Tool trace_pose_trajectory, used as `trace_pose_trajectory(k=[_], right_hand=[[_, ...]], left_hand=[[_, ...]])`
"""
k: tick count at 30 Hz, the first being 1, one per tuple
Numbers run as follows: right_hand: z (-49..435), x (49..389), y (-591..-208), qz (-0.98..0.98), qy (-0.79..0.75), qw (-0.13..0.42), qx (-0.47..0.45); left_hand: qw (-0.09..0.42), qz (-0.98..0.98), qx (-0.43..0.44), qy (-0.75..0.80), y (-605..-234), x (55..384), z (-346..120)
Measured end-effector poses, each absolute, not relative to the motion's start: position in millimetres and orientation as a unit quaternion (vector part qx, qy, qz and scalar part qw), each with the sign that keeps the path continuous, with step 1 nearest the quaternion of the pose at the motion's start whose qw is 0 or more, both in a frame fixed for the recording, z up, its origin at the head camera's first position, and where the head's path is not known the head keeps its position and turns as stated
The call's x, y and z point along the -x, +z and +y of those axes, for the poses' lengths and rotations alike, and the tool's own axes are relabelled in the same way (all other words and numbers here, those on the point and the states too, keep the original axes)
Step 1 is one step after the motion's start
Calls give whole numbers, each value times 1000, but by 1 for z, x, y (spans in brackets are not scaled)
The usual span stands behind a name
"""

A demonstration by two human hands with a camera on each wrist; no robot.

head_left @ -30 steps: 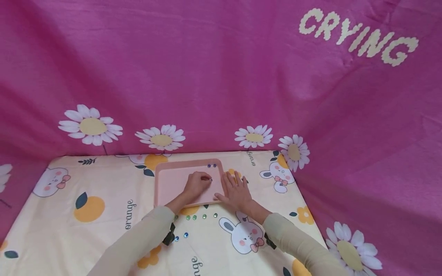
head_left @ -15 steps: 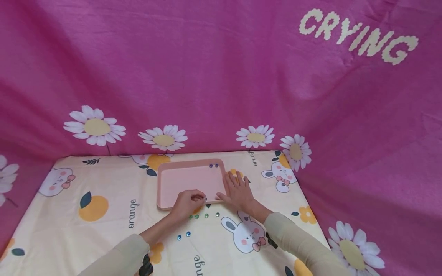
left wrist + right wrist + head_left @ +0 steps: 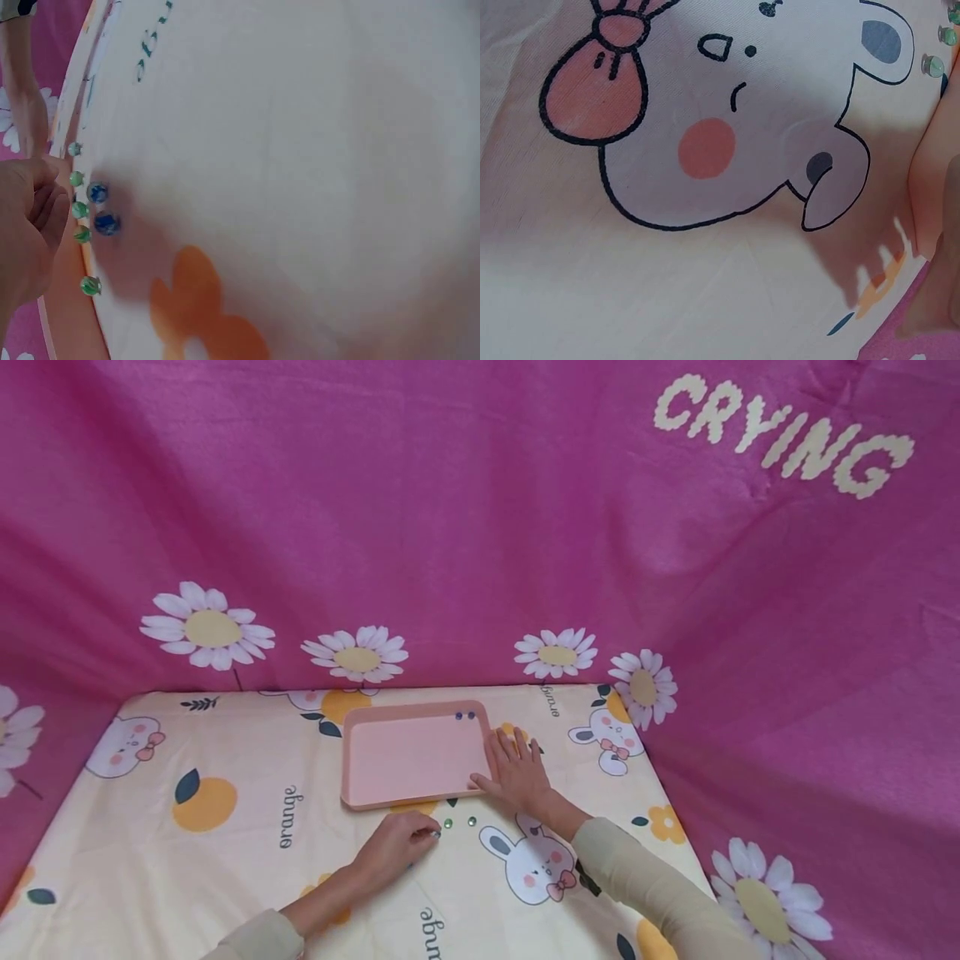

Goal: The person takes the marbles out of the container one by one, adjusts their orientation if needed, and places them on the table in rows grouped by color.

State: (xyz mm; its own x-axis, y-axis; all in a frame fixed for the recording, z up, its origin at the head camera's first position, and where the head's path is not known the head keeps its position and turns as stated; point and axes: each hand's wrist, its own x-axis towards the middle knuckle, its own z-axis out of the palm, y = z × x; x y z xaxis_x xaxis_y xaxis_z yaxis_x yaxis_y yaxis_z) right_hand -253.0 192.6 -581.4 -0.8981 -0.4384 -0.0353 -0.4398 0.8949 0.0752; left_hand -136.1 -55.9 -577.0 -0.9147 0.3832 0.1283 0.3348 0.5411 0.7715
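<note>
In the head view my left hand point(image 3: 393, 852) is low over the cloth in front of the pink tray point(image 3: 347, 777). Its thumb and fingers pinch a small marble point(image 3: 437, 833), whose colour I cannot make out. Beside the fingertips lie green marbles point(image 3: 460, 822); the left wrist view shows several green marbles point(image 3: 79, 210) in a row, with two blue marbles point(image 3: 102, 208) next to them. My right hand point(image 3: 517, 772) rests against the tray's right edge, fingers spread and thumb over the front corner. Two dark blue marbles point(image 3: 465, 716) sit in the tray's far right corner.
A patterned cream cloth point(image 3: 262, 893) covers the table. Behind it and along the sides hangs a magenta curtain point(image 3: 450, 527) with printed daisies. The tray has a raised rim all round.
My left hand has come out of the tray, back towards me over the green marbles, a marble between its fingertips. My right hand stays at the tray's edge.
</note>
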Motion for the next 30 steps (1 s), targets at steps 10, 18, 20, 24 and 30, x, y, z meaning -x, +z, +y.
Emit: trace_pose_trajectory(k=[10,18,20,24,30], right_hand=[[193,252,-581,974,42,13,224],[193,252,-583,974,31,16,222],[192,252,-583,974,28,14,223],[192,252,-581,975,28,15,220],[190,251,-578,976,38,24,213]], left_hand=[[5,901,-255,352,-586,129,-54],[7,916,-269,296,-589,128,-54],[7,918,-270,289,-590,128,-54],[0,921,-272,280,-592,129,-55],[-16,918,-287,272,-593,128,-56]])
